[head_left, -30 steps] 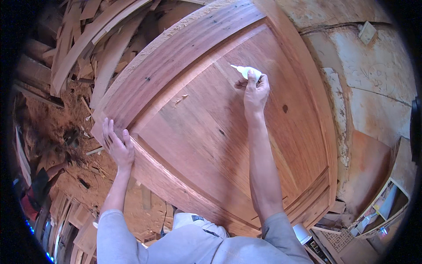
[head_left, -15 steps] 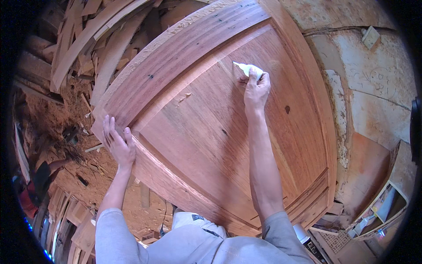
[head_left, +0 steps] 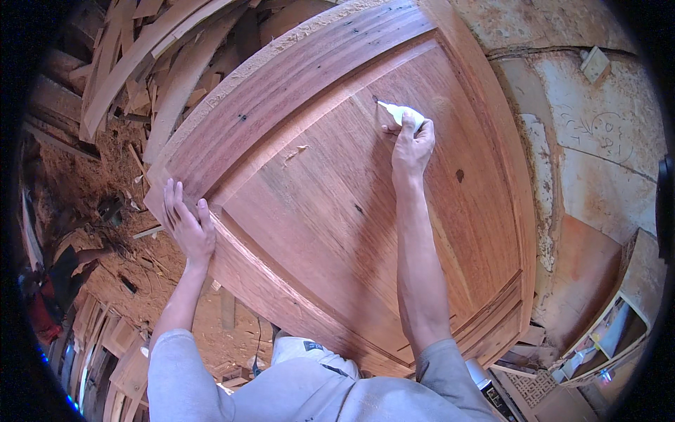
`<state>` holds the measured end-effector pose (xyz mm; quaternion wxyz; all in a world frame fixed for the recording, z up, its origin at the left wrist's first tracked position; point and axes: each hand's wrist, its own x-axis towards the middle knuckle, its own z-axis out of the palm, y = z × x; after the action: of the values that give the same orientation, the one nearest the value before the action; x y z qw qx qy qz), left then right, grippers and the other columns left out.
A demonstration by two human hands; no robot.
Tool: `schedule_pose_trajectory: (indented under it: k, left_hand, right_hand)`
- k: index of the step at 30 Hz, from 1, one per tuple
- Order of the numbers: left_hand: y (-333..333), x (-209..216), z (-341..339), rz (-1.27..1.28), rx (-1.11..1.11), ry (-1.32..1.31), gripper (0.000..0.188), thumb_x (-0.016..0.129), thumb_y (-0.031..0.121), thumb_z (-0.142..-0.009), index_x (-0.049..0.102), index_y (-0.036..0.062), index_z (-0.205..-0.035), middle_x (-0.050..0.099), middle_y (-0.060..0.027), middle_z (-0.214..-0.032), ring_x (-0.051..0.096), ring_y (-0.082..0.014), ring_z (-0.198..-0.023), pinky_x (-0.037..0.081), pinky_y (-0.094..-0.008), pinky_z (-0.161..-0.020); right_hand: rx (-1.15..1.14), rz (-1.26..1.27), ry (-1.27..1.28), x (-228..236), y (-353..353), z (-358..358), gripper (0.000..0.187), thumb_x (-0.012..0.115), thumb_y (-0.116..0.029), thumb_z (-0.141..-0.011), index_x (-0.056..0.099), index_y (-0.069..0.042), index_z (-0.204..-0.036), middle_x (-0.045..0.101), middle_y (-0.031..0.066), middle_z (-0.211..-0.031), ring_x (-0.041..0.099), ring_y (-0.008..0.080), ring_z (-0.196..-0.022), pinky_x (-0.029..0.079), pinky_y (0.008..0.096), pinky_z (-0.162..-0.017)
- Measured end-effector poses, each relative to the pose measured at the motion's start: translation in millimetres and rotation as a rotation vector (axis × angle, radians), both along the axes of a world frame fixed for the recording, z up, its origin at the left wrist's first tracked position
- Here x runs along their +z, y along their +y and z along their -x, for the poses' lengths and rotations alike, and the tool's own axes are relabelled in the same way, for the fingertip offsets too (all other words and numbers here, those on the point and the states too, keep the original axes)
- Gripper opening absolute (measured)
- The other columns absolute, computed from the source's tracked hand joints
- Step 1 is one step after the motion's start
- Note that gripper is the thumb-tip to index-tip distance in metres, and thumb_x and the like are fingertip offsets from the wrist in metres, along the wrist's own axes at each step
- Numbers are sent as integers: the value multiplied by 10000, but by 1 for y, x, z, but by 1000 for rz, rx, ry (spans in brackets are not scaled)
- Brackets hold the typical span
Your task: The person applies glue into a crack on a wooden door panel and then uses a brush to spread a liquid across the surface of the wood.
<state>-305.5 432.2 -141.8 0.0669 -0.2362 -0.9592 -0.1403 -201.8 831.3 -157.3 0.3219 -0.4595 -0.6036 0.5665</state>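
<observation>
A large reddish wooden door (head_left: 316,211) with a raised frame around its panel lies in front of me. My right hand (head_left: 413,151) grips a small white squeeze bottle (head_left: 403,116) with a pointed nozzle, probably glue. Its tip points left, at or just over a small dark spot (head_left: 375,99) on the far part of the panel; whether it touches is too small to tell. Resting on the door's left corner, my left hand (head_left: 188,228) is open with its fingers stretched out. A wood flake (head_left: 295,153) and a dark knot (head_left: 460,176) show on the panel.
Curved offcuts (head_left: 176,91) pile up at the far left, above a sawdust-covered floor (head_left: 169,281). More boards (head_left: 105,344) stack at the lower left, near a partly visible person (head_left: 53,302). An open-fronted box (head_left: 619,327) with items stands at the right, by stained boards (head_left: 605,183).
The bottle and my right hand have shifted slightly right and nearer. A dark spot now shows at the nozzle tip. My left hand stays at the corner.
</observation>
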Motion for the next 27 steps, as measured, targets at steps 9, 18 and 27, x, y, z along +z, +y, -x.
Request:
schedule_pose_trajectory:
  k: [9,18,27]
  left_hand:
    - [-1,0,-1,11,24,-19,544,539,282,-968,409,19,-1427,406,-161,-1509,346,-343,-1415,237,-493,-1166]
    - [-2,-1,-1,20,23,-11,540,533,293,-972,414,19,-1422,399,-163,-1512,342,-350,-1415,230,-496,-1169]
    - [-3,-4,-1,17,24,-17,544,515,313,-983,404,27,-1433,382,-160,-1525,323,-330,-1433,211,-496,-1177]
  right_hand:
    - [61,26,70,8,-8,-3,252,610,-232,-994,540,-14,-888,639,69,-784,632,123,-639,541,284,-570]
    - [216,-12,-12,8,-5,4,280,632,-279,-982,564,-16,-913,651,57,-769,635,105,-667,515,273,-590]
    - [221,-25,-59,6,-4,7,289,632,-284,-979,557,-12,-916,680,80,-765,645,109,-648,523,270,-588]
